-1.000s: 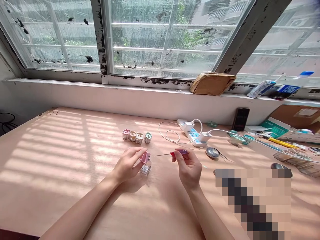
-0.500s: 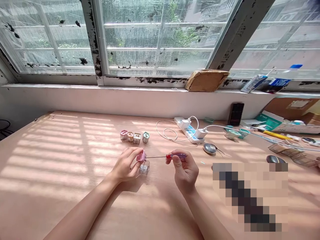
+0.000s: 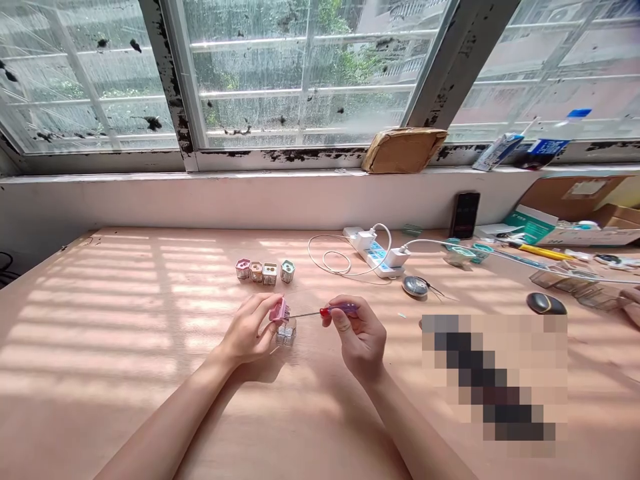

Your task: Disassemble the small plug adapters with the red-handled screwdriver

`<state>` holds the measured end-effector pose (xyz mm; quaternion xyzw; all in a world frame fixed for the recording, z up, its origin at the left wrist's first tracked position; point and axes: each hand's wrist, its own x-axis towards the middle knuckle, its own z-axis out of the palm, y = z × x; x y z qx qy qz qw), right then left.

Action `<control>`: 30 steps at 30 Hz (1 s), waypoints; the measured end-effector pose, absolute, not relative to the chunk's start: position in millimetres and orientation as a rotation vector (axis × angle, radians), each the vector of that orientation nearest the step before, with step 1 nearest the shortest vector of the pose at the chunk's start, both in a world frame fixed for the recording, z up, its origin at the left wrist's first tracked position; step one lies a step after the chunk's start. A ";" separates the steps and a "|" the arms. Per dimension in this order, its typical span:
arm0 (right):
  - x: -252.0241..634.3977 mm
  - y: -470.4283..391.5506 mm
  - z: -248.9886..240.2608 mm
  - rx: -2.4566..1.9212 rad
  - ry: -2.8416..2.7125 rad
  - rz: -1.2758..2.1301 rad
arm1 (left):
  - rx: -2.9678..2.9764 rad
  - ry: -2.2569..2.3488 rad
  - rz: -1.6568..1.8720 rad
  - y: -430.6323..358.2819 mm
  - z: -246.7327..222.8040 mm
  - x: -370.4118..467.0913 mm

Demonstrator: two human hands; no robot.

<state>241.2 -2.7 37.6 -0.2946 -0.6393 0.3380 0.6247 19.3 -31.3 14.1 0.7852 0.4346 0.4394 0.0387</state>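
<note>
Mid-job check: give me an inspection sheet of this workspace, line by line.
Surface: wooden table striped with sunlight; part at right is pixelated.
Job's things: pink piece; screwdriver pointing at it, contact too small to confirm; clear container below the piece; four small containers behind, three close together, one apart.
Clutter: black mouse, dark phone, yellow stick, all at right.
Hands: left hand holds the pink piece; right hand holds the screwdriver.
Cables: white cables from the power strip; one lies looped.
Surroundings: window ahead; part of another person's hand at the right edge.
</note>
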 end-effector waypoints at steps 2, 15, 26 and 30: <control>241.5 -2.4 39.3 -0.683 -1.488 0.771 | 2.422 1.329 1.349 -30.9 13.6 19.1; 243.5 0.0 50.0 -0.841 -1.602 0.545 | 2.520 1.343 1.415 -26.2 7.8 22.3; 242.3 -4.6 40.5 -0.761 -1.733 0.434 | 2.334 1.358 1.337 -25.0 0.3 19.0; 244.7 -2.4 38.3 -0.694 -1.755 0.440 | 2.322 1.348 1.307 -24.8 -0.6 17.8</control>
